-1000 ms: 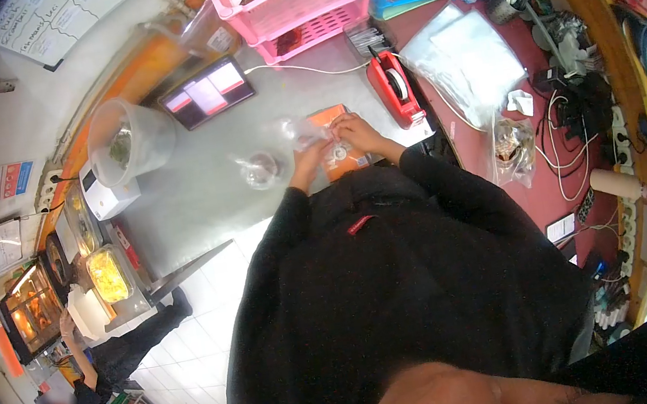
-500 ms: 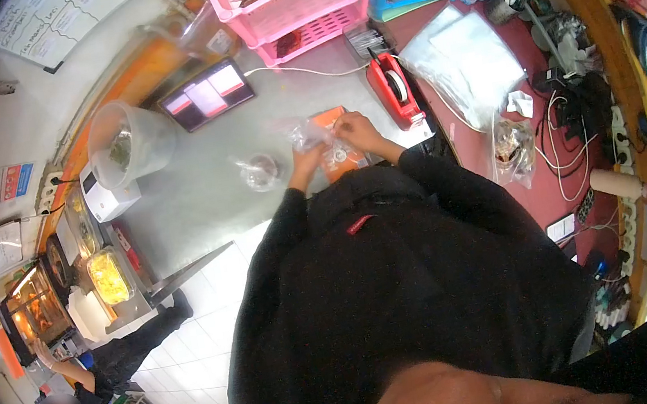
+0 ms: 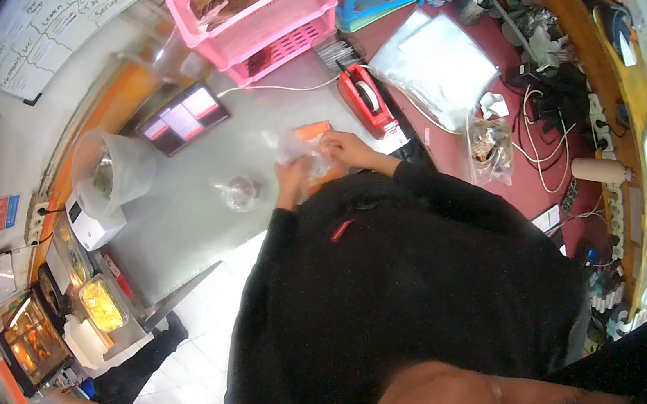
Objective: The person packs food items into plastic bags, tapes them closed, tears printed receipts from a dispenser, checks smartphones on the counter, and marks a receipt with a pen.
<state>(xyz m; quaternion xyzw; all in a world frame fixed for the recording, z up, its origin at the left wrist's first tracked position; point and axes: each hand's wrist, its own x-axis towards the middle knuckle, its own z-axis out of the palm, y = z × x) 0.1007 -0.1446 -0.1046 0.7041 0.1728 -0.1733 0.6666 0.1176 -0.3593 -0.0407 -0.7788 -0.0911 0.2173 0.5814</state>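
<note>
At the near edge of the metal table, my left hand (image 3: 292, 177) is closed on a clear plastic bag (image 3: 289, 148). My right hand (image 3: 346, 149) pinches toward the same bag from the other side, its fingertips close together. Under and between the hands lies a flat orange packet or box (image 3: 312, 131), partly covered by the bag and fingers. What the bag holds is too blurred to make out. To the left of my left hand sits a small clear plastic bag (image 3: 240, 194) with something dark inside.
A red tape dispenser (image 3: 369, 103) stands right of my hands, near a stack of clear plastic bags (image 3: 436, 62). At the back are a tablet (image 3: 184, 119) and a pink rack (image 3: 267, 32). A white tub (image 3: 133, 169) stands left. Another person (image 3: 112, 401) is at lower left.
The whole view has shifted, so the table things appear further left. My hands stay at the bag over the orange packet, with the bag bunched differently. The other person's arm has moved.
</note>
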